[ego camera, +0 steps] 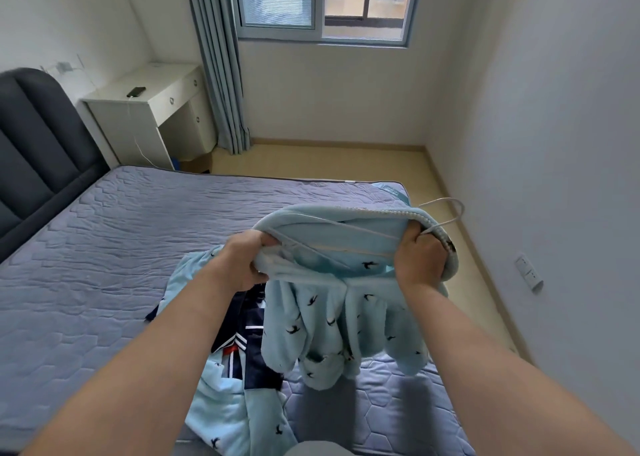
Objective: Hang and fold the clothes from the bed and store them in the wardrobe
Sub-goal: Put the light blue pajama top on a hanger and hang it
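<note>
I hold a light blue fleece garment (332, 320) with small dark bird prints up over the bed (104, 247). A white wire hanger (446, 209) lies inside its upper opening, with the hook poking out to the right. My left hand (247, 261) grips the garment's left edge. At the right edge my right hand (419, 254) grips the fabric together with the hanger. Under my left arm a second light blue garment (221, 403) lies on the mattress, and across it a navy piece with white and red stripes (249, 338).
A dark padded headboard (38, 137) stands at the left. Beyond it is a white desk (156, 105) with a phone (135, 91) on top. Blue curtains (221, 60) hang beside the window (325, 2). Bare floor (346, 161) runs past the bed toward the right wall.
</note>
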Demonstrator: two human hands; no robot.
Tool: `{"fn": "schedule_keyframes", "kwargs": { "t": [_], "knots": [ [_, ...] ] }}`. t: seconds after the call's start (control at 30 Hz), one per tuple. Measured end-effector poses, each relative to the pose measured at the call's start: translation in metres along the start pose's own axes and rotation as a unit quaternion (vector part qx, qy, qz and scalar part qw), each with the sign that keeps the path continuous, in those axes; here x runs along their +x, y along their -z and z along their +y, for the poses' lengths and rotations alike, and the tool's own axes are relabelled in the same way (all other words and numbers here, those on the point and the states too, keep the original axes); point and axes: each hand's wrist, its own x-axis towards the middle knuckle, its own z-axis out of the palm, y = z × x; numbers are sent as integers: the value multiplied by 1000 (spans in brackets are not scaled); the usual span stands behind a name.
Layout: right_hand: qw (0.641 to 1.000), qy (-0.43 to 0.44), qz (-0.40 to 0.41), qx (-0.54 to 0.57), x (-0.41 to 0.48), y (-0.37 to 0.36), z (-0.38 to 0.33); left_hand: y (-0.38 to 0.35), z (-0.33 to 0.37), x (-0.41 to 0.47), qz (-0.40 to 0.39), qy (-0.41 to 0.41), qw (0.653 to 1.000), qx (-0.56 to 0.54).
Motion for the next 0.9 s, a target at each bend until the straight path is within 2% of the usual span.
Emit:
{"fn": "schedule_keyframes", "kwargs": {
  "t": [0.07, 0.2, 0.37, 0.47, 0.57, 0.63, 0.7, 0.77, 0.83, 0.9],
  "knots": [
    [1000, 4, -1, -2, 1, 2, 2, 4, 3, -5, -47, 11, 999, -11],
    [999, 7, -37, 11, -4, 1, 4, 20, 11, -2, -132, 24, 985, -110],
    [999, 21, -42, 9, -15, 2, 10, 28, 9, 1, -154, -14, 983, -95],
    [997, 18, -70, -4, -21, 2, 14, 31, 10, 0, -155, -67, 983, -77],
    [987, 29, -156, -9, -27, 4, 20, 35, 12, 3, -67, -141, 987, -35],
    [979, 55, -194, -21, -30, 2, 22, 37, 11, 5, 29, -214, 974, 70],
    [971, 85, -222, -28, -33, -1, 19, 35, 10, 6, 126, -292, 922, 222],
    [959, 121, -248, -67, -39, -4, 10, 26, 8, 3, 187, -344, 866, 312],
    [945, 162, -258, -123, -46, -7, -1, 12, 8, -2, 212, -388, 838, 319],
    [938, 196, -248, -145, -52, -8, -13, -4, 7, -8, 211, -421, 827, 308]
  ]
}}
